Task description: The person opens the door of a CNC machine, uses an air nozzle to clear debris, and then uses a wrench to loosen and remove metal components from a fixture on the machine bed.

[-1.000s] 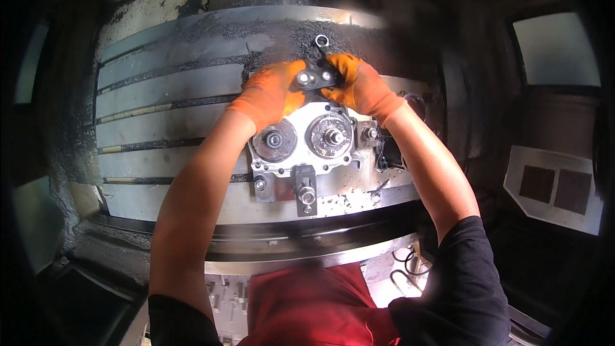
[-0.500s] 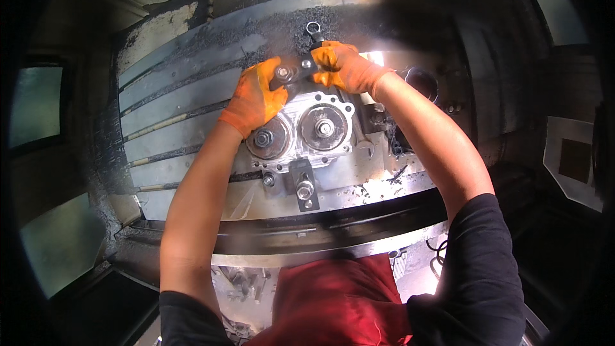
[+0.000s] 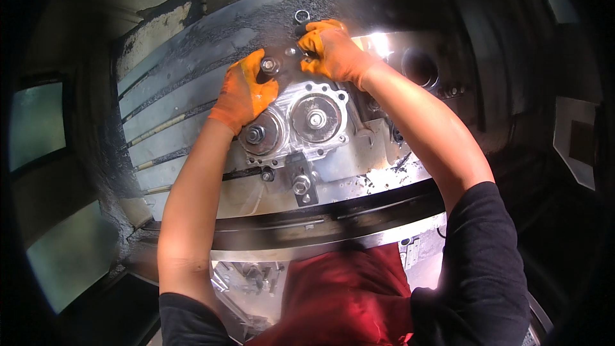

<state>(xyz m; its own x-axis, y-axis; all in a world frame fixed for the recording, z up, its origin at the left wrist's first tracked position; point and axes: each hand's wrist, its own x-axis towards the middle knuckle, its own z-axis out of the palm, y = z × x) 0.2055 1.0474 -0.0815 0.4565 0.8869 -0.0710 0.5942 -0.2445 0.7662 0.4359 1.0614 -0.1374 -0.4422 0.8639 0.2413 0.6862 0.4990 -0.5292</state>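
Note:
My left hand [image 3: 245, 90], in an orange glove, has its thumb and forefinger around the near-left end of a dark clamp bar [image 3: 279, 72], beside the clamp's nut [image 3: 270, 65]. The other gloved hand, my right hand [image 3: 325, 50], is closed around a dark tool with a bright metal ring end [image 3: 302, 16] that sticks out past the knuckles. Below my hands lies a silver metal housing [image 3: 301, 93] with two round dark discs [image 3: 316, 118], each with a central bolt. A second clamp bar [image 3: 298, 165] with a nut holds its near side.
The slotted machine table [image 3: 168, 112] carries dark metal chips, thickest at its far side. An open-ended spanner [image 3: 364, 133] lies right of the housing. A round dark opening [image 3: 420, 67] is farther right. A metal rail [image 3: 333, 247] runs along the near edge.
The whole view has shifted slightly, moving the housing up and left in the picture. My right hand has turned a little; my left hand keeps its place at the clamp bar.

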